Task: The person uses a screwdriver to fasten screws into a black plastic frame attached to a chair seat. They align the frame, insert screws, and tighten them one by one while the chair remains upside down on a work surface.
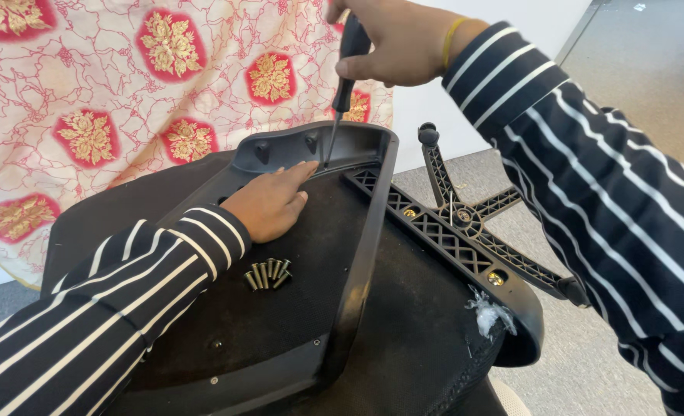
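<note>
An upturned black office chair seat lies in front of me with a dark plastic cover panel on its underside. My left hand rests flat on the panel, fingertips near its far edge. My right hand grips a black-handled screwdriver upright, its thin shaft reaching down to the panel's far rim just beyond my left fingertips. A small pile of several brass-coloured screws lies loose on the panel beside my left wrist.
A black star-shaped chair base lies on the grey carpet to the right. Another person in pink-and-red floral cloth stands close behind the seat. A scrap of clear plastic clings to the seat edge.
</note>
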